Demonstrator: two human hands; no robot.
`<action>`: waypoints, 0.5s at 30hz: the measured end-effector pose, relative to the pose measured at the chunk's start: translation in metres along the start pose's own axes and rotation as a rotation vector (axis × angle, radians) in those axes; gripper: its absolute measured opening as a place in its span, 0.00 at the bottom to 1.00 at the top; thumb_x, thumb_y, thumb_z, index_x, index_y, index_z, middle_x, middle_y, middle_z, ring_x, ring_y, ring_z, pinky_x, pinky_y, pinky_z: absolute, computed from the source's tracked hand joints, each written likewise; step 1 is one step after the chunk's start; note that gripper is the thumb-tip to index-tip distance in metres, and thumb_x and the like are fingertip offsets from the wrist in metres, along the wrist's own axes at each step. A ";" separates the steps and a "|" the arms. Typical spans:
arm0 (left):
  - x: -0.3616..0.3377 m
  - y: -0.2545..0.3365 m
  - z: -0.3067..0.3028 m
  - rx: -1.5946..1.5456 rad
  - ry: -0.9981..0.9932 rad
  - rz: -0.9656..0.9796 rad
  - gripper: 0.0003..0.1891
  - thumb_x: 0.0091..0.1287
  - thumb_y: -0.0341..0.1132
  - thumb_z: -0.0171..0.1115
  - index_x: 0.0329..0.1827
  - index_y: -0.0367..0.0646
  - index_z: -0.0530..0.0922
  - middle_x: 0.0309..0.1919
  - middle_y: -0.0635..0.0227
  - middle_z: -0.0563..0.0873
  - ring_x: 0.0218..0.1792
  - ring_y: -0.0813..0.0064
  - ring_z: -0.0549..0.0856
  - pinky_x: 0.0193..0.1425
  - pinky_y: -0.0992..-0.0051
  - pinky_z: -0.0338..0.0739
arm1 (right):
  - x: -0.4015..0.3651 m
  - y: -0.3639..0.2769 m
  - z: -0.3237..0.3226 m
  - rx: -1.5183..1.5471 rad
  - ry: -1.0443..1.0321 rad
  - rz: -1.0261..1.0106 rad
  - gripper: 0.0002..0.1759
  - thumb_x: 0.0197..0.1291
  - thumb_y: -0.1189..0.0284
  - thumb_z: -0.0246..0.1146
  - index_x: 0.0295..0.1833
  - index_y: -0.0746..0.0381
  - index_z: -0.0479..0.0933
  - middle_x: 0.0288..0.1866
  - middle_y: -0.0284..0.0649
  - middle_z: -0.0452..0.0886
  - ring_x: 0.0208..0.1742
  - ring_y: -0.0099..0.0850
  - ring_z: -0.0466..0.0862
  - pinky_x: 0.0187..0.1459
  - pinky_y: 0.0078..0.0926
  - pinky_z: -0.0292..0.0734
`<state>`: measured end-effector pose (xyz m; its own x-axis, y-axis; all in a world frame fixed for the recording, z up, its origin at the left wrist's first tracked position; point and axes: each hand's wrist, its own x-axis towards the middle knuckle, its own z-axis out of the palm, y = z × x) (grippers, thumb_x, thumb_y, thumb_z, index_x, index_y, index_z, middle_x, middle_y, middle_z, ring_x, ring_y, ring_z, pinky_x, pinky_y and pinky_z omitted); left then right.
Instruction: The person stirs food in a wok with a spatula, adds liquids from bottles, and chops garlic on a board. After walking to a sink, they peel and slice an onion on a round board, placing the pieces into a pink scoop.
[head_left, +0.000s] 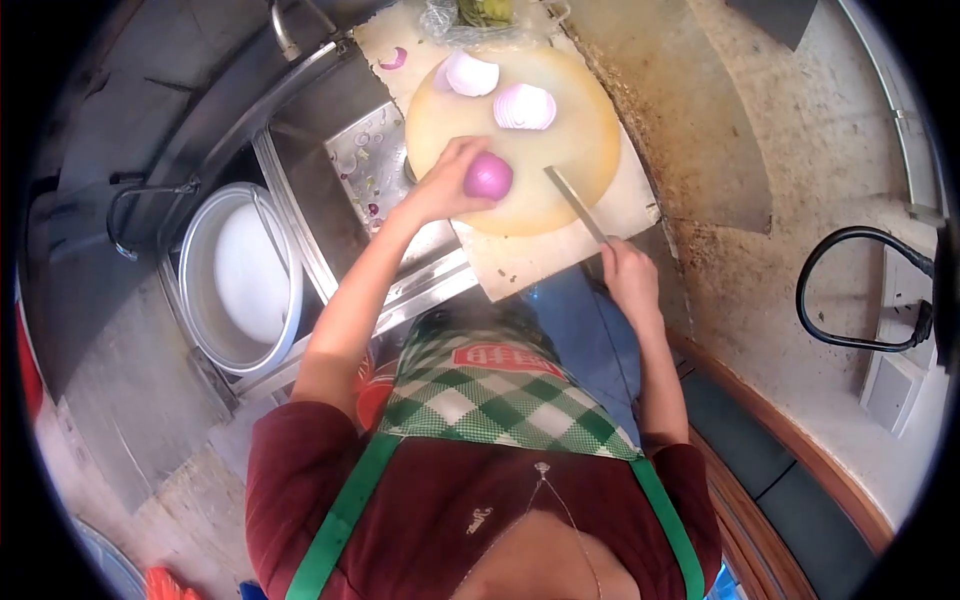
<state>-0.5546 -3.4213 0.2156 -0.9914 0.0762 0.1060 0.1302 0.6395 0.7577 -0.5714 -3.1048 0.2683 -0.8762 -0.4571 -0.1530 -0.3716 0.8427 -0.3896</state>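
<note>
My left hand [450, 182] is closed around a purple onion [488, 177] at the near left part of the round yellowish cutting board [590, 110]. In my right hand [628, 272] is a knife [577, 203], gripped by its handle, its blade pointing away over the board's right side, apart from the onion. Farther back on the board lie a sliced onion piece [525, 107] and a pale onion piece [471, 74]. The knife's handle is mostly hidden by my fingers.
Left of the board is a metal sink [300, 130] with onion scraps inside. A white round tub [190, 270] stands farther left. Behind the board lies a clear plastic bag [440, 18] with something green. A stained wall [720, 130] rises at the right.
</note>
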 end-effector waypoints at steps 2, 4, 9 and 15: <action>-0.011 0.009 0.007 0.015 0.158 -0.139 0.37 0.44 0.36 0.73 0.60 0.42 0.66 0.53 0.53 0.72 0.56 0.54 0.72 0.61 0.66 0.67 | -0.001 -0.016 0.005 0.103 0.044 -0.001 0.12 0.62 0.66 0.53 0.41 0.63 0.75 0.32 0.53 0.79 0.34 0.53 0.79 0.35 0.47 0.74; -0.015 0.015 0.013 0.130 0.171 -0.112 0.37 0.45 0.39 0.73 0.58 0.39 0.66 0.51 0.53 0.72 0.53 0.55 0.74 0.58 0.66 0.70 | 0.006 -0.036 0.005 0.138 0.036 0.027 0.12 0.63 0.66 0.52 0.40 0.65 0.74 0.31 0.54 0.78 0.34 0.53 0.79 0.35 0.48 0.72; -0.015 0.052 0.039 0.166 0.313 -0.552 0.33 0.50 0.48 0.71 0.51 0.35 0.67 0.45 0.52 0.72 0.44 0.55 0.78 0.46 0.61 0.75 | 0.021 -0.061 0.009 0.159 0.053 -0.004 0.14 0.65 0.66 0.51 0.39 0.66 0.72 0.29 0.55 0.77 0.33 0.55 0.78 0.34 0.49 0.71; -0.015 0.044 0.032 0.130 0.278 -0.371 0.34 0.49 0.47 0.71 0.53 0.35 0.68 0.46 0.53 0.73 0.50 0.53 0.76 0.53 0.63 0.72 | 0.034 -0.064 -0.005 0.010 0.011 -0.051 0.13 0.65 0.65 0.50 0.37 0.65 0.72 0.29 0.53 0.79 0.30 0.52 0.80 0.34 0.47 0.74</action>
<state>-0.5347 -3.3698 0.2273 -0.9283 -0.3710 0.0251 -0.2517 0.6767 0.6919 -0.5791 -3.1731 0.2924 -0.8592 -0.4967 -0.1230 -0.4131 0.8151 -0.4062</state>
